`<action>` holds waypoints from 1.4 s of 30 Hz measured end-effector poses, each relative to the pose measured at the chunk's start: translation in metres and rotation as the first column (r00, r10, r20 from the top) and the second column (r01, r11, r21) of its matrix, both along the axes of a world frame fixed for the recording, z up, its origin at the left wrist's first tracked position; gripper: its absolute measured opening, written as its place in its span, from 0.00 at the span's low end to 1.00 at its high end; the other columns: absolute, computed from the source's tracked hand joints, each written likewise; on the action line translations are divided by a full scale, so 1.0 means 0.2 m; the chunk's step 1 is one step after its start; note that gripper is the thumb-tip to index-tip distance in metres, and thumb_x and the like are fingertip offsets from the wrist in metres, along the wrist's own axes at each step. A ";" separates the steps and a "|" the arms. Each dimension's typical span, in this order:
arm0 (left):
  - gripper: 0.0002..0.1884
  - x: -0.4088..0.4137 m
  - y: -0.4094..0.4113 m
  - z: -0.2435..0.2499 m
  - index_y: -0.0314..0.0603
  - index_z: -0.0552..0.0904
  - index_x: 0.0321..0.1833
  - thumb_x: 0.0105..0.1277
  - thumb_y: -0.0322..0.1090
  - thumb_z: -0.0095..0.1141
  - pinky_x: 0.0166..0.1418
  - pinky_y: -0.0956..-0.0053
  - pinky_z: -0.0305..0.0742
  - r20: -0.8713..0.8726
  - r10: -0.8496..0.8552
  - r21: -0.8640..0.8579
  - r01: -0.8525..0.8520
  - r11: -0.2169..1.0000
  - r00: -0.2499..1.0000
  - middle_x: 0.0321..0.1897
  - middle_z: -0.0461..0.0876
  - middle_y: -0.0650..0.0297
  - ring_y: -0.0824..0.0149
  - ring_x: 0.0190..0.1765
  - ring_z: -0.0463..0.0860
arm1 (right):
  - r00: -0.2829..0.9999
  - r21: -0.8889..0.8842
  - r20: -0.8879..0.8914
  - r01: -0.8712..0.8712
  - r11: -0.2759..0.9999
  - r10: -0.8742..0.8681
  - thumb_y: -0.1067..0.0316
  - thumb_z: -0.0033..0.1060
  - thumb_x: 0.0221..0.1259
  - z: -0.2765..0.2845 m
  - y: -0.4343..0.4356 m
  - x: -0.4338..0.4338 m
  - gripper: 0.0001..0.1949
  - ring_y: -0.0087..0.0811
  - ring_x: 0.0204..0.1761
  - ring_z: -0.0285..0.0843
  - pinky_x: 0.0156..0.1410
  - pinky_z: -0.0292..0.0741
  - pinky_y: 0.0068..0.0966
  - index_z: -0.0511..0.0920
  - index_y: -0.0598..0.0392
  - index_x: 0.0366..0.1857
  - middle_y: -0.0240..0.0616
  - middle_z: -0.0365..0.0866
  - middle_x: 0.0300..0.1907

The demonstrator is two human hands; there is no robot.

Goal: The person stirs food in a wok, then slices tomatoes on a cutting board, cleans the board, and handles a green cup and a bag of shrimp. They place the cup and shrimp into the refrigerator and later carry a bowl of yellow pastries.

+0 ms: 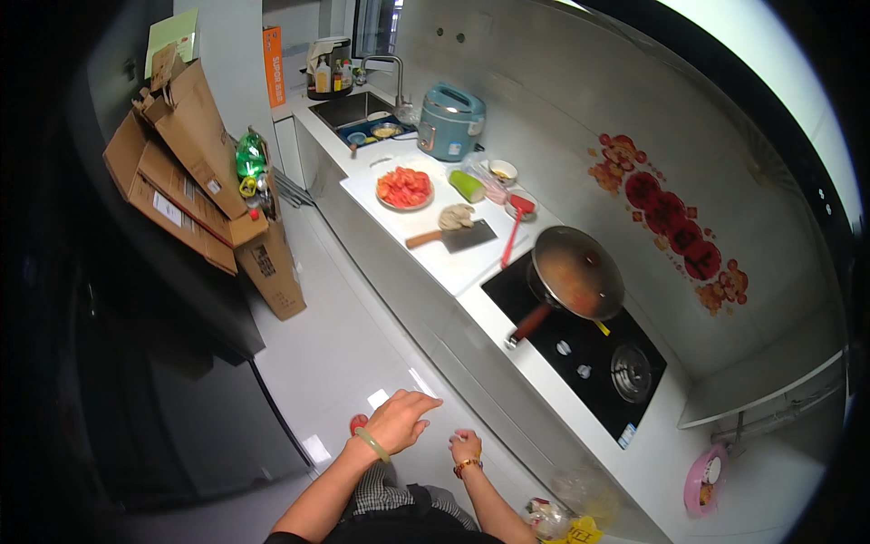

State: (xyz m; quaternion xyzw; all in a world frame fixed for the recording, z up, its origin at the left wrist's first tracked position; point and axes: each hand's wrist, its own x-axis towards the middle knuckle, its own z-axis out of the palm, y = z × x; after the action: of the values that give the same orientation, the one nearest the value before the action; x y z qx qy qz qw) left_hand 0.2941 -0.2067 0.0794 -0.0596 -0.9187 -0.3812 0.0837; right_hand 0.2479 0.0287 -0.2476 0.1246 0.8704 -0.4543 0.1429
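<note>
My left hand (pixel 401 418), with a pale bangle at its wrist, hovers over the floor in front of the counter, fingers apart and holding nothing. Lower right of it, my right hand (pixel 465 445) is half curled beside the cabinet front, with nothing visible in it. A lidded pan (pixel 578 272) with reddish food inside stands on the black gas hob (pixel 544 353), its handle towards me. Left of the hob, a cleaver (pixel 469 236), a beige cloth-like lump (pixel 456 217), a plate of cut tomatoes (pixel 405 188) and a green gourd piece (pixel 466 185) lie on the white board. A red spatula (pixel 518 231) rests nearby.
A blue rice cooker (pixel 451 122) stands by the wall, near the sink (pixel 350 109). Cardboard boxes (pixel 197 149) and a green plastic bottle (pixel 250 156) are stacked at the left. Plastic bags (pixel 550 520) lie low at the right, by the counter's base.
</note>
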 end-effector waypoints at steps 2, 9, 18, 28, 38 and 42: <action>0.28 -0.04 -0.35 0.03 0.46 0.81 0.67 0.61 0.23 0.64 0.61 0.61 0.80 0.088 0.058 0.059 -0.063 0.996 0.994 0.50 0.88 0.57 0.52 0.53 0.83 | 0.993 -0.038 -0.033 -0.114 0.993 0.113 0.74 0.69 0.60 0.36 -0.49 -0.13 0.11 0.36 0.35 0.89 0.38 0.87 0.29 0.83 0.62 0.46 0.46 0.81 0.47; 0.30 -0.35 -1.10 0.19 0.43 0.82 0.67 0.58 0.17 0.62 0.51 0.67 0.82 -0.043 0.232 0.265 -0.213 0.941 0.972 0.57 0.83 0.55 0.61 0.44 0.83 | 0.965 -0.277 -0.146 -0.251 0.927 0.218 0.75 0.66 0.67 0.90 -1.36 -0.63 0.07 0.34 0.42 0.91 0.41 0.89 0.26 0.83 0.62 0.46 0.44 0.76 0.52; 0.31 -1.04 -1.78 0.15 0.44 0.83 0.66 0.57 0.15 0.52 0.44 0.72 0.80 -0.141 0.318 0.333 -0.258 0.907 0.938 0.55 0.81 0.56 0.66 0.36 0.80 | 0.943 -0.427 -0.196 -0.328 0.843 0.267 0.73 0.58 0.75 1.19 -2.07 -1.34 0.05 0.25 0.40 0.89 0.40 0.82 0.21 0.83 0.58 0.47 0.34 0.86 0.44; 0.28 -2.22 -2.75 0.22 0.42 0.84 0.62 0.59 0.17 0.48 0.53 0.64 0.81 -0.328 0.313 0.156 -0.276 0.949 0.891 0.57 0.82 0.52 0.51 0.49 0.85 | 0.919 -0.569 -0.193 -0.390 0.724 0.343 0.73 0.58 0.76 1.31 -3.00 -2.22 0.06 0.20 0.36 0.87 0.38 0.78 0.19 0.84 0.57 0.48 0.29 0.85 0.32; 0.15 -3.34 -3.65 0.21 0.39 0.85 0.56 0.68 0.31 0.66 0.62 0.59 0.77 -0.473 0.515 0.188 -0.489 0.852 0.715 0.56 0.85 0.51 0.47 0.56 0.84 | 0.961 -0.568 -0.152 -0.276 0.775 0.231 0.73 0.59 0.76 1.53 -3.30 -2.73 0.07 0.24 0.38 0.87 0.40 0.78 0.20 0.82 0.58 0.51 0.33 0.86 0.42; 0.10 -3.98 -4.05 0.26 0.36 0.86 0.50 0.74 0.34 0.57 0.47 0.60 0.81 -0.477 0.662 0.341 -0.573 0.745 0.578 0.39 0.86 0.51 0.50 0.42 0.86 | 0.988 -0.625 -0.129 -0.147 0.767 0.084 0.75 0.58 0.76 1.54 -3.50 -2.95 0.06 0.23 0.37 0.86 0.42 0.79 0.19 0.82 0.60 0.50 0.34 0.86 0.40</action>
State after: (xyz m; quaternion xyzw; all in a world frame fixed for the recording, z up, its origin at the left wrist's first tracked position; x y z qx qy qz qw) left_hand -0.5023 -1.0171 0.1311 0.1601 -0.7804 -0.3590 0.4863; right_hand -0.3427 -0.6705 0.0605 -0.0058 0.6787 -0.7160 0.1635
